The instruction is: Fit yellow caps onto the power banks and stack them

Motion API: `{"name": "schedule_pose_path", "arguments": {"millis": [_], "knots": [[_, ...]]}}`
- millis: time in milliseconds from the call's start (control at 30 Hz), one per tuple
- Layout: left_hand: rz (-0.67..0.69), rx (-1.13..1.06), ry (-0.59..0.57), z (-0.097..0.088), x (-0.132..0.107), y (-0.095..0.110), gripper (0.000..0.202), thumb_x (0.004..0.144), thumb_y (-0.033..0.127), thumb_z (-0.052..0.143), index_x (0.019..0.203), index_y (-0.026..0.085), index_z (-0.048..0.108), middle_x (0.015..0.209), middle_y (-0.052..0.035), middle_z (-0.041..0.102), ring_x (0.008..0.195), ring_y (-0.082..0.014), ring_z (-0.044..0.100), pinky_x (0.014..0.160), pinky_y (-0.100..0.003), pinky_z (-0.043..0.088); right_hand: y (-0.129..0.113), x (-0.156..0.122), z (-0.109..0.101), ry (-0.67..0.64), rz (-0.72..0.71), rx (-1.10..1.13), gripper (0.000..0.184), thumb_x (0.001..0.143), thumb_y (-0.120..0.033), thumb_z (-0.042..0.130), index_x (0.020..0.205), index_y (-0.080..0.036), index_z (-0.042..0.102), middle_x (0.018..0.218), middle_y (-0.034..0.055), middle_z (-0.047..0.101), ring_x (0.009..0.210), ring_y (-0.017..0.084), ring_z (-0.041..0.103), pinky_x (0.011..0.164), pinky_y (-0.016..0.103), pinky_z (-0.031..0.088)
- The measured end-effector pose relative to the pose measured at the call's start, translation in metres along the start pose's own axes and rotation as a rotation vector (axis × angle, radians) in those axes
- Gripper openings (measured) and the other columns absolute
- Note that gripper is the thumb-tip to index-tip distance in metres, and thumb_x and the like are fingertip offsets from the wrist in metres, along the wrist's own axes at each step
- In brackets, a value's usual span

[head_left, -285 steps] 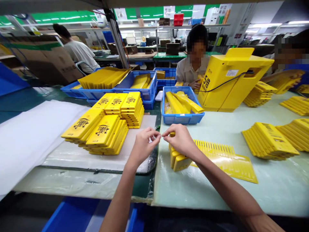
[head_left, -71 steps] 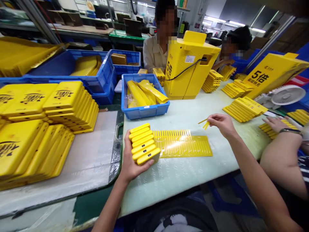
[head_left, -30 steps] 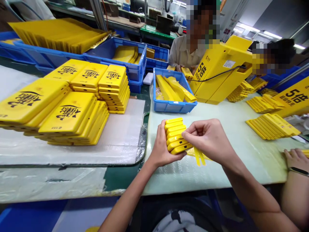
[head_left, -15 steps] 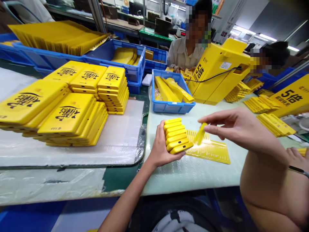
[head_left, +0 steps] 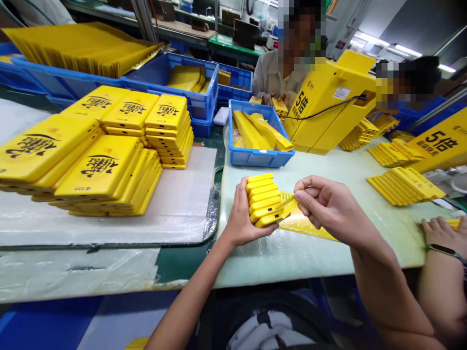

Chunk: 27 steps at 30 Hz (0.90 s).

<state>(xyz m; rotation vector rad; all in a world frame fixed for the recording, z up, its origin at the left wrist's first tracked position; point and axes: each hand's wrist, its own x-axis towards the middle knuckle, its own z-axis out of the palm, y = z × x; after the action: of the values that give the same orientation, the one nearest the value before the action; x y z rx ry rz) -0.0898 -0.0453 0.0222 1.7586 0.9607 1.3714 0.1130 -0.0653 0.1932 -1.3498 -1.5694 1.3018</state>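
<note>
In the head view, my left hand (head_left: 239, 218) is wrapped round a stack of several yellow power banks (head_left: 260, 194), raised over the pale mat with their narrow ends towards my right hand. My right hand (head_left: 326, 209) pinches a thin yellow adhesive strip (head_left: 288, 200) between thumb and fingertips. The strip's free end reaches the lower power banks in the stack; whether it is stuck on there I cannot tell. Behind and below the hands lies a yellow sticker sheet (head_left: 304, 227) with slots across it, partly hidden by my right hand.
Piled power banks (head_left: 98, 167) cover much of the left table. A blue bin (head_left: 260, 159) with yellow film strips stands ahead, beside a large yellow charging cabinet (head_left: 321, 107). A co-worker (head_left: 273, 73) sits opposite; another person's hand (head_left: 443, 233) rests at the right edge.
My right hand has moved left and turned, bringing the strip from above the sticker sheet to the ends of the power banks. My left hand keeps its hold on the stack.
</note>
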Motion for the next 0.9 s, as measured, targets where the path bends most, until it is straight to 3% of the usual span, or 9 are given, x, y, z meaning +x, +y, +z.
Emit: {"name": "schedule_pose_path", "arguments": {"millis": [400,900], "knots": [[-0.049,-0.036,-0.009,0.002,-0.001,0.002,0.137,0.071,0.049,0.104,0.173,0.031,0.014,0.159,-0.0178,0.049,0.153,-0.0457,0.055,0.131,-0.07,0.046,0.006,0.003,0.033,0.039,0.04,0.034,0.021,0.088,-0.03,0.08,0.094,-0.018,0.065,0.058,-0.0046,0.066,0.039,0.009,0.055,0.04,0.018,0.041],[-0.061,-0.037,-0.024,0.001,0.0,0.005,0.136,0.071,0.048,0.103,0.173,0.029,0.014,0.159,-0.0192,0.05,0.153,-0.046,0.056,0.13,-0.07,0.047,0.009,0.003,0.035,-0.021,0.084,-0.039,0.016,0.088,-0.029,0.074,0.094,-0.021,0.061,0.057,-0.0075,0.064,0.039,0.01,0.056,0.038,0.017,0.041]]}}
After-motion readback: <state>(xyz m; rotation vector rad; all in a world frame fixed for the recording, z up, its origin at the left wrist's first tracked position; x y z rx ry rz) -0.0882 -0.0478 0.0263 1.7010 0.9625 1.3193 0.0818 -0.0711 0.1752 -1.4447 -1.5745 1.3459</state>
